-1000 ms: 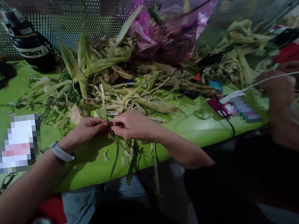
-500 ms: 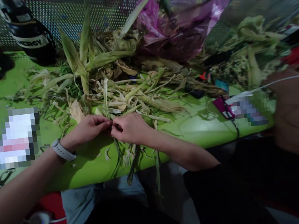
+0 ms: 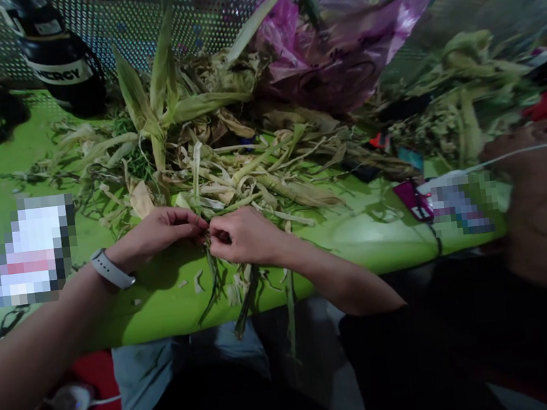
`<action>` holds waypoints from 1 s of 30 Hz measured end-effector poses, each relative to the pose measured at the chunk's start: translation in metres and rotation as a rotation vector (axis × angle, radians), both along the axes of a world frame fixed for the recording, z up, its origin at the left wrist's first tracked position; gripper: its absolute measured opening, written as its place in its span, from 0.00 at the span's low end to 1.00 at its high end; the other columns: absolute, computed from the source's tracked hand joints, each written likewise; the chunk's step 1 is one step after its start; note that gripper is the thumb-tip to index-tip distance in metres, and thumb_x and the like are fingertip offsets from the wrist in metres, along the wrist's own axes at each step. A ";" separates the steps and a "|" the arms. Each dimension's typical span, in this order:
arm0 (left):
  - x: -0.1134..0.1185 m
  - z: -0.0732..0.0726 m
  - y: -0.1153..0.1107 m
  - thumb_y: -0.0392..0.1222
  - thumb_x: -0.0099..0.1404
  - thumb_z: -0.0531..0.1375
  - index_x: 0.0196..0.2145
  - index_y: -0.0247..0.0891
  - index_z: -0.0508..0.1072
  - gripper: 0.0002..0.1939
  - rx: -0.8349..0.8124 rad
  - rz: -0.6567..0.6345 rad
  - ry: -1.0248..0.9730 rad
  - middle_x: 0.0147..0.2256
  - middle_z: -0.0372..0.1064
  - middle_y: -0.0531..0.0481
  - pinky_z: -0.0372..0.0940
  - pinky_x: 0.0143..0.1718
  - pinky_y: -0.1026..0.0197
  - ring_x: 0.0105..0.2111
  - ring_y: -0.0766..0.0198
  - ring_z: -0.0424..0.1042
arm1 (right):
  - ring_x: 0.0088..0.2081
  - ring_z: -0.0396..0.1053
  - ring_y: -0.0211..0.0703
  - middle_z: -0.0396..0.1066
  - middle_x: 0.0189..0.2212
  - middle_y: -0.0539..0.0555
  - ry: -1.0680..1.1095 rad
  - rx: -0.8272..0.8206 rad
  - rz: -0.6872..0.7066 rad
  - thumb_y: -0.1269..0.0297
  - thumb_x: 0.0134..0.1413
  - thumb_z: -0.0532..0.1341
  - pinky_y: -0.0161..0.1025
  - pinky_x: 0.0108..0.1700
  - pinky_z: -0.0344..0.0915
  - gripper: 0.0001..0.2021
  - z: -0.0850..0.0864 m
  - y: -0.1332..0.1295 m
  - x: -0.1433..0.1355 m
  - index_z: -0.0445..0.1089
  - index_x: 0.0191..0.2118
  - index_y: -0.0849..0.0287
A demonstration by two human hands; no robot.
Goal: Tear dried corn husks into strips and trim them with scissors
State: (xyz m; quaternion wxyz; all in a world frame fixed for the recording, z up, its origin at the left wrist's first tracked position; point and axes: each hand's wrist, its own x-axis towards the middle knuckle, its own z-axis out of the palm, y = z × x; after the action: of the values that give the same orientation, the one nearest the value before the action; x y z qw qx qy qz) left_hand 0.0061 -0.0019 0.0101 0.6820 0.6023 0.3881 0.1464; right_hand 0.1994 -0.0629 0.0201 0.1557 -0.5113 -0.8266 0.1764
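My left hand [image 3: 168,230], with a pale watch band on its wrist, is closed in a pinch over the green table's front part. Fingertip to fingertip with it, my right hand [image 3: 244,234] is also closed, thumb against curled fingers. Both grip a thin bundle of corn husk strips; a pale strip [image 3: 196,171] rises behind the fingers and green strips [image 3: 214,284] hang below them. The exact point of the grip is hidden by the fingers. Just beyond lies a heap of shredded corn husks [image 3: 272,189], with a whole opened husk [image 3: 156,129] standing in it.
A phone [image 3: 31,249] lies left on the green table [image 3: 132,313]. A black bottle [image 3: 64,74] stands at the back left, a pink plastic bag [image 3: 322,74] behind the heap. On the right are a magenta item [image 3: 412,201], a white cable [image 3: 509,155] and another person's hand [image 3: 519,151].
The two hands stay together on the strips, with only slight finger movement; the left fingers look a little straighter. The whole view has shifted slightly.
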 end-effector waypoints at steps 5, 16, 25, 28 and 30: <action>-0.001 0.001 0.000 0.44 0.53 0.68 0.31 0.35 0.79 0.10 -0.008 0.025 0.000 0.32 0.77 0.47 0.69 0.35 0.64 0.31 0.65 0.74 | 0.24 0.59 0.35 0.70 0.22 0.53 0.014 -0.010 -0.003 0.65 0.49 0.56 0.35 0.30 0.52 0.09 0.001 0.001 0.001 0.73 0.28 0.61; 0.002 0.002 -0.002 0.44 0.52 0.70 0.30 0.34 0.77 0.12 -0.086 0.058 -0.041 0.33 0.76 0.49 0.69 0.37 0.64 0.31 0.67 0.73 | 0.23 0.56 0.35 0.69 0.22 0.52 -0.004 -0.019 0.017 0.65 0.49 0.57 0.36 0.30 0.50 0.08 0.003 0.002 0.002 0.73 0.28 0.61; -0.002 -0.007 0.003 0.42 0.51 0.72 0.38 0.36 0.78 0.16 -0.146 0.026 -0.093 0.34 0.78 0.48 0.71 0.41 0.63 0.33 0.66 0.76 | 0.25 0.61 0.37 0.70 0.23 0.53 0.006 0.036 -0.019 0.66 0.49 0.57 0.36 0.31 0.51 0.07 0.001 0.005 0.004 0.73 0.29 0.61; -0.002 -0.008 0.003 0.41 0.50 0.72 0.39 0.36 0.78 0.18 -0.140 0.028 -0.077 0.34 0.78 0.48 0.71 0.41 0.63 0.33 0.66 0.76 | 0.26 0.62 0.38 0.71 0.23 0.52 0.002 0.048 -0.031 0.66 0.49 0.58 0.36 0.31 0.51 0.07 0.000 0.005 0.004 0.72 0.29 0.61; -0.001 -0.007 0.002 0.41 0.50 0.72 0.39 0.37 0.78 0.18 -0.130 0.031 -0.067 0.34 0.78 0.48 0.71 0.42 0.62 0.33 0.66 0.76 | 0.26 0.62 0.38 0.71 0.24 0.53 0.022 0.062 -0.029 0.65 0.50 0.57 0.36 0.31 0.51 0.08 0.000 0.005 0.005 0.72 0.30 0.61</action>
State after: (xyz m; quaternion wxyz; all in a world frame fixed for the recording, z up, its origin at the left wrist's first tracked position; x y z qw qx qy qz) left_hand 0.0053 0.0000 0.0034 0.7298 0.5456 0.3830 0.1515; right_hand 0.2043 -0.0584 0.0200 0.1831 -0.5162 -0.8224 0.1538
